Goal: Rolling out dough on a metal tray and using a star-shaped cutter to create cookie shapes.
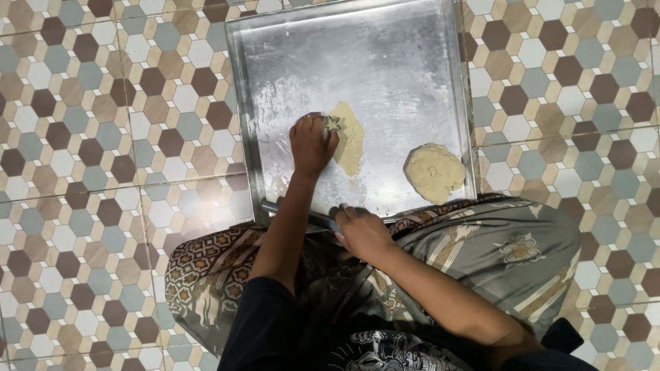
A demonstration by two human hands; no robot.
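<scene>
A square metal tray (pixel 412 41), dusted with flour, lies on the floor in front of my knees. On it is a thin flattened sheet of pale dough (pixel 352 144). My left hand (pixel 311 145) rests on the sheet's left edge, fingers closed around a small star-shaped cutter (pixel 333 124) that presses into the dough. A thicker round lump of dough (pixel 434 172) sits at the tray's near right corner, apart from both hands. My right hand (pixel 361 233) grips the tray's near rim (pixel 289 209), fingers curled over it.
The floor (pixel 82 137) is tiled in brown, beige and grey hexagons on all sides of the tray. My crossed legs in grey and brown patterned cloth (pixel 509 247) lie just below the tray's near edge.
</scene>
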